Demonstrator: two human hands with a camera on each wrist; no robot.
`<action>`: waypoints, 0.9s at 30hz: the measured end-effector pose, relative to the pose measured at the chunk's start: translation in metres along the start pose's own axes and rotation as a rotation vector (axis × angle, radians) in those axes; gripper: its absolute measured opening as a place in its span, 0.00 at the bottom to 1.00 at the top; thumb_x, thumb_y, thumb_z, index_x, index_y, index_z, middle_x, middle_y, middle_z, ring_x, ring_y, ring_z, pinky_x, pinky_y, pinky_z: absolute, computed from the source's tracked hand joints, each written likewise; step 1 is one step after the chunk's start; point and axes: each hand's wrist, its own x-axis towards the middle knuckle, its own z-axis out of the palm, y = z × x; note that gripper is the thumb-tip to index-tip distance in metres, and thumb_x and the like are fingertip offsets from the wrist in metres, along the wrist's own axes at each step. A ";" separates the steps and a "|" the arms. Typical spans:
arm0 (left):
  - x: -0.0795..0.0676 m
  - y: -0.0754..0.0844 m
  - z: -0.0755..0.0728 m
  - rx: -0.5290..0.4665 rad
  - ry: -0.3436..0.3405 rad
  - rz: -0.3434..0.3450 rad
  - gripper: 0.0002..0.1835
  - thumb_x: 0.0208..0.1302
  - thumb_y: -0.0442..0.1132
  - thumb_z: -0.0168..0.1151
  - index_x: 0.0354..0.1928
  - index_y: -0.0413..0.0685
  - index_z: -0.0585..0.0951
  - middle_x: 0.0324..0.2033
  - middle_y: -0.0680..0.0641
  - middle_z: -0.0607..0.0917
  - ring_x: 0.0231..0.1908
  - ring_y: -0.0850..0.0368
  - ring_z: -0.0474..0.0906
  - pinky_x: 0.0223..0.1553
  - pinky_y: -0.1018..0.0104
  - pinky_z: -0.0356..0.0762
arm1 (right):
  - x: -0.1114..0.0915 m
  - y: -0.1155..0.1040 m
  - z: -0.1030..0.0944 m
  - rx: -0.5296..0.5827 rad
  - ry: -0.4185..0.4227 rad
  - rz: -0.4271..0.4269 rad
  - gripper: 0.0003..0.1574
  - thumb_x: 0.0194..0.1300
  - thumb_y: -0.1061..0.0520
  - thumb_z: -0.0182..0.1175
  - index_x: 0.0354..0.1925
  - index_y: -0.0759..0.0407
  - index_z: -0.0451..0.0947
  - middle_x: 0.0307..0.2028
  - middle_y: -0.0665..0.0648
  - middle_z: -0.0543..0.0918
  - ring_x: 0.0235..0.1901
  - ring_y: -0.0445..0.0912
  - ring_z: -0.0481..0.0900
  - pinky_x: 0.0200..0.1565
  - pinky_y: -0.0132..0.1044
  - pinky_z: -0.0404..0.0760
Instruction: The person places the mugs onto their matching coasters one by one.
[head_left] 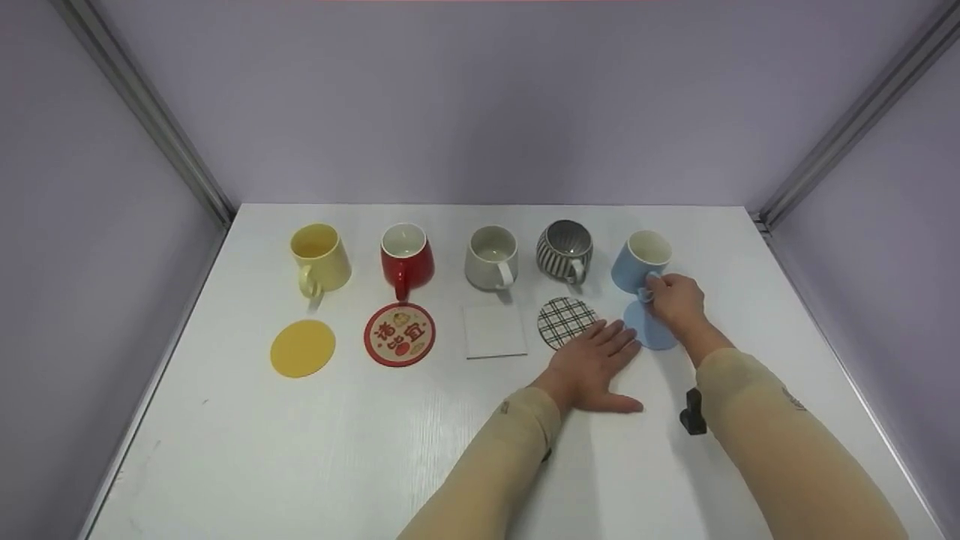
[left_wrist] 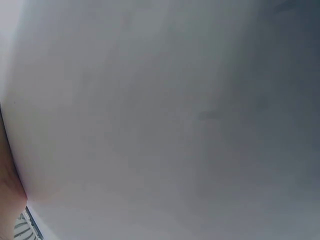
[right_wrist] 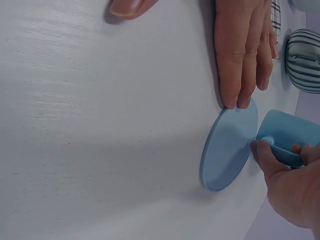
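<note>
My right hand (head_left: 679,301) pinches the handle of a light blue mug (head_left: 631,266) at the right end of a row of mugs; the right wrist view shows the thumb on that handle (right_wrist: 285,156). In front of this mug lies a round blue coaster (right_wrist: 227,155). My left hand (head_left: 596,369) is spread flat on the table, its fingertips touching the coaster's left edge. Partly under or behind the left hand is a round plaid coaster (head_left: 564,319). A grey-and-white striped mug (head_left: 559,259) stands behind it. The left wrist view shows mostly blurred white surface.
Further left stand a grey-white mug (head_left: 484,262), a red mug (head_left: 416,262) and a yellow mug (head_left: 330,266). Before them lie a white square coaster (head_left: 495,331), a red patterned coaster (head_left: 400,334) and a yellow coaster (head_left: 302,349). Walls enclose the table's (head_left: 300,450) back and sides.
</note>
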 end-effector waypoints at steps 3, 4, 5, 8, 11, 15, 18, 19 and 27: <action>0.001 0.000 0.000 0.000 0.006 0.000 0.60 0.63 0.88 0.29 0.87 0.57 0.46 0.85 0.54 0.45 0.84 0.55 0.33 0.82 0.57 0.28 | -0.001 -0.001 -0.002 -0.012 0.008 -0.007 0.31 0.86 0.47 0.42 0.56 0.73 0.79 0.43 0.64 0.83 0.45 0.54 0.77 0.49 0.44 0.78; 0.001 0.000 0.000 -0.002 0.008 0.000 0.60 0.63 0.88 0.29 0.87 0.57 0.46 0.85 0.54 0.45 0.84 0.55 0.33 0.81 0.57 0.28 | -0.001 0.000 -0.003 -0.017 0.009 -0.011 0.31 0.86 0.47 0.42 0.55 0.73 0.79 0.43 0.64 0.83 0.44 0.54 0.77 0.48 0.44 0.77; 0.001 -0.001 0.001 -0.005 0.009 0.000 0.60 0.63 0.88 0.29 0.87 0.57 0.46 0.85 0.54 0.45 0.84 0.55 0.33 0.81 0.57 0.28 | -0.001 0.000 -0.003 -0.017 0.006 -0.012 0.31 0.86 0.47 0.42 0.54 0.73 0.79 0.43 0.64 0.83 0.44 0.54 0.77 0.48 0.44 0.77; 0.001 -0.001 0.002 -0.006 0.009 0.002 0.60 0.63 0.88 0.29 0.87 0.57 0.46 0.85 0.54 0.44 0.84 0.55 0.33 0.81 0.57 0.28 | -0.001 0.001 -0.005 -0.019 -0.001 -0.011 0.31 0.86 0.48 0.42 0.54 0.73 0.79 0.44 0.65 0.83 0.44 0.53 0.77 0.47 0.43 0.77; 0.001 -0.001 0.002 0.004 0.010 0.000 0.60 0.63 0.88 0.30 0.87 0.57 0.48 0.85 0.53 0.46 0.84 0.55 0.34 0.82 0.57 0.30 | -0.001 0.002 -0.006 -0.025 0.003 -0.025 0.30 0.86 0.48 0.43 0.52 0.73 0.79 0.42 0.64 0.84 0.42 0.51 0.79 0.46 0.40 0.78; 0.000 0.000 0.001 0.025 0.022 -0.004 0.60 0.63 0.88 0.30 0.87 0.57 0.50 0.85 0.54 0.48 0.84 0.55 0.37 0.82 0.57 0.33 | 0.001 0.003 -0.006 -0.041 0.030 -0.062 0.28 0.85 0.50 0.45 0.47 0.73 0.80 0.35 0.60 0.84 0.38 0.48 0.79 0.40 0.37 0.78; 0.000 0.000 0.001 0.020 0.022 -0.004 0.60 0.63 0.88 0.30 0.87 0.57 0.50 0.85 0.54 0.48 0.84 0.55 0.37 0.82 0.58 0.32 | 0.001 0.004 -0.006 -0.031 0.027 -0.063 0.28 0.86 0.49 0.45 0.48 0.73 0.79 0.36 0.60 0.83 0.38 0.48 0.78 0.40 0.37 0.78; 0.000 0.000 0.001 0.018 0.021 -0.004 0.60 0.63 0.88 0.30 0.87 0.57 0.49 0.85 0.53 0.48 0.84 0.55 0.36 0.82 0.58 0.32 | 0.001 0.005 -0.006 -0.027 0.024 -0.060 0.28 0.86 0.49 0.44 0.49 0.73 0.79 0.37 0.61 0.83 0.39 0.49 0.79 0.41 0.38 0.78; -0.001 0.000 0.004 0.011 0.030 -0.005 0.60 0.62 0.89 0.28 0.87 0.58 0.48 0.85 0.54 0.46 0.84 0.56 0.35 0.82 0.58 0.30 | -0.003 0.003 -0.007 0.007 0.029 -0.056 0.31 0.86 0.48 0.42 0.56 0.74 0.78 0.46 0.68 0.83 0.43 0.51 0.80 0.45 0.40 0.80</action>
